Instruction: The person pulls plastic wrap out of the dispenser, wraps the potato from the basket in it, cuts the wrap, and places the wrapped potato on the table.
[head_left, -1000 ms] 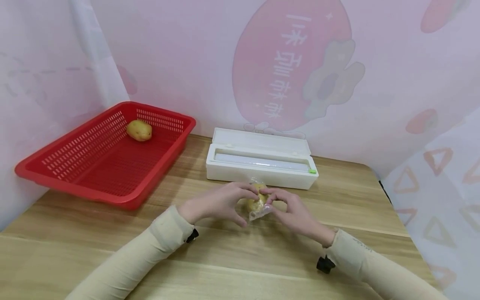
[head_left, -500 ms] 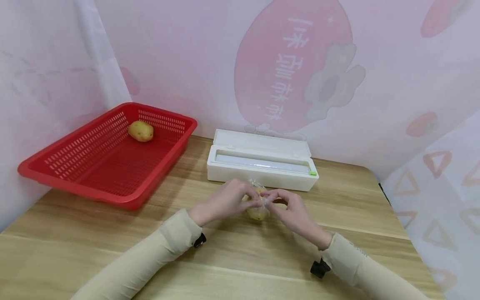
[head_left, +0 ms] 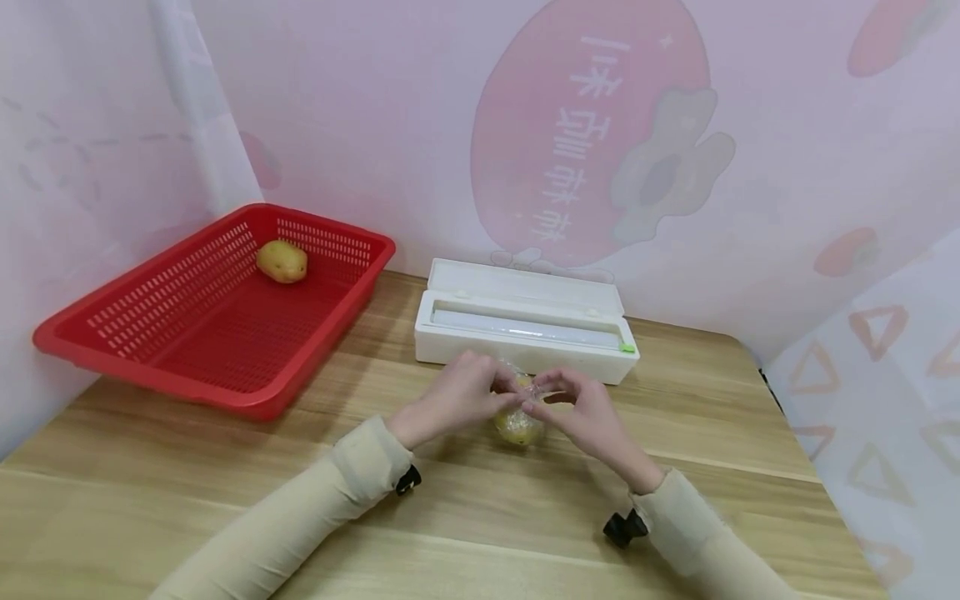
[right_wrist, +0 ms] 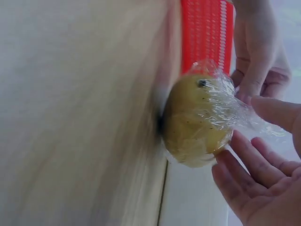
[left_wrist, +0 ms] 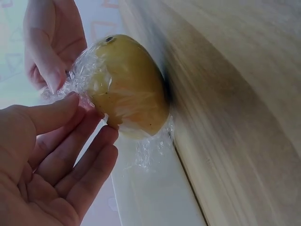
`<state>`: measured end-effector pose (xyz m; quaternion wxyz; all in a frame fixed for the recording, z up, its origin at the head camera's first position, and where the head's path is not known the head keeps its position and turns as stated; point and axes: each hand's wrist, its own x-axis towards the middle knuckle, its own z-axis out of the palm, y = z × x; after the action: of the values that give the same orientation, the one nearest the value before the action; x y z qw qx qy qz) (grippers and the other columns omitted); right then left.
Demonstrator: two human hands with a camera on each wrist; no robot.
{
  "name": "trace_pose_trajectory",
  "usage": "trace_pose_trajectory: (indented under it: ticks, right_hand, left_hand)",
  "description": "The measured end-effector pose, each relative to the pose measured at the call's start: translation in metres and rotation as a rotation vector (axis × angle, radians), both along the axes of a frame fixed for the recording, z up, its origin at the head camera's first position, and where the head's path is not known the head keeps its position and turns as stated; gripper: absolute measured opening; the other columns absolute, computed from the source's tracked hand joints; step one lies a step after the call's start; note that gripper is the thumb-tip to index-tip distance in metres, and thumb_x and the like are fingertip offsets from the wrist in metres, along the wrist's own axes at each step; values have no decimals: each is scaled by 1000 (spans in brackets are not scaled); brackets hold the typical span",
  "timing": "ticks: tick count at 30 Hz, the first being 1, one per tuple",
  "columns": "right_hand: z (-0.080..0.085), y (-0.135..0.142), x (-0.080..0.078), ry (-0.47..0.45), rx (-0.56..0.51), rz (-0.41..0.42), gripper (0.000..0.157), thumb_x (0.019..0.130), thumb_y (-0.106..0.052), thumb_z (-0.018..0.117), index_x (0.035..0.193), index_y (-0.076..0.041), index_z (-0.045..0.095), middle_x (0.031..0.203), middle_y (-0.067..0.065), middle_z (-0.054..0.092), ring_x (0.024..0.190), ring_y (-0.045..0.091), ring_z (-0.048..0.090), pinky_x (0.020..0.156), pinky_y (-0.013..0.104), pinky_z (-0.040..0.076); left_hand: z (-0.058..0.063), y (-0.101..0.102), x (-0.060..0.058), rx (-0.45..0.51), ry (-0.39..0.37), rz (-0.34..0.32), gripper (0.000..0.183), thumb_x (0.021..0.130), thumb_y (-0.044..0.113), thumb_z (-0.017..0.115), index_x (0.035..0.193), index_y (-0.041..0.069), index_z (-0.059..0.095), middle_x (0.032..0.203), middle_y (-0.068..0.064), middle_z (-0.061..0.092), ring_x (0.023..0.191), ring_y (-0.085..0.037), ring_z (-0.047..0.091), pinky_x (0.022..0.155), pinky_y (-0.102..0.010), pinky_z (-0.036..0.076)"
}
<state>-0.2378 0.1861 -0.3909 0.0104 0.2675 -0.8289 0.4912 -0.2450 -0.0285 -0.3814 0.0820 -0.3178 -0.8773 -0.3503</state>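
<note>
Pinching gathered cling film (right_wrist: 241, 115) between thumbs and fingers: left hand (head_left: 459, 398) and right hand (head_left: 588, 418). One film-wrapped potato (head_left: 517, 429), below the fingers, rests on the wooden surface (head_left: 480, 525), near side of a white box (head_left: 480, 345). Far left: red basket (head_left: 150, 378), holding a second potato (head_left: 282, 262).

A booth-like nook, wood-grain table (head_left: 487, 517) against pink strawberry-print hangings (head_left: 420, 125); kind of room unclear.

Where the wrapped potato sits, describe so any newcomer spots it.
On the wooden table stands a long white box. In front, between left hand and right hand, is the potato: wrapped in clear film, unlike the bare one in the red basket.
</note>
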Motion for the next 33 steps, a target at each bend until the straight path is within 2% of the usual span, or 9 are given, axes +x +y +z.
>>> trace_pose_trajectory:
  ticks: [4,11,14,17,20,27,30,33]
  right_hand:
    - [0,-4,-5,-36,8,-46,30,82,-23,82,106,-10,68,99,0,71,89,25,68,72,32,57]
    - [-2,-1,-14,-45,26,-22,34,83,-21,82,109,-5,69,105,7,68,98,26,65,77,33,56]
    - [-1,0,-17,-104,69,-13,32,85,-24,80,108,-5,68,105,7,68,99,27,65,79,35,55]
    - [1,0,-18,-188,93,-10,35,86,-28,78,110,-4,67,104,7,69,97,26,66,80,36,55]
    - [2,0,-18,-254,83,-21,38,87,-28,77,112,-3,66,104,8,69,93,24,67,80,39,55]
    - [0,2,-20,-255,16,-75,32,85,-16,79,107,4,67,100,12,70,89,24,67,79,33,55]
    - [-1,3,-20,-245,6,-78,31,83,-13,80,105,5,67,98,13,70,85,24,67,76,32,55]
    - [-1,3,-20,-243,10,-87,28,83,-13,81,102,4,68,95,12,70,81,23,67,74,34,56]
  left_hand:
    - [-2,0,-1,31,-2,12,3,83,17,81,84,17,78,77,12,70,67,2,60,64,-22,50]
    - [-5,-1,-1,64,-28,35,9,81,16,82,79,17,73,76,11,69,69,0,61,67,-22,50]
    - [-5,-1,-1,97,-62,46,16,80,18,83,88,11,72,84,4,71,73,-5,65,68,-21,52]
    - [-5,-2,-1,133,-103,58,35,79,19,84,105,2,68,96,-6,72,79,-13,69,68,-21,54]
    - [-5,-3,-1,146,-123,66,47,79,18,85,116,-2,63,102,-10,71,83,-18,71,69,-22,54]
    - [-4,-3,0,143,-147,33,41,75,7,85,110,-2,65,93,-9,71,77,-13,68,68,-21,54]
    - [-3,-3,0,151,-165,10,38,76,4,84,109,-2,66,99,-11,71,77,-13,68,66,-20,53]
    - [-2,-2,1,143,-142,-13,36,77,2,83,109,-2,69,104,-13,71,76,-13,69,63,-19,54]
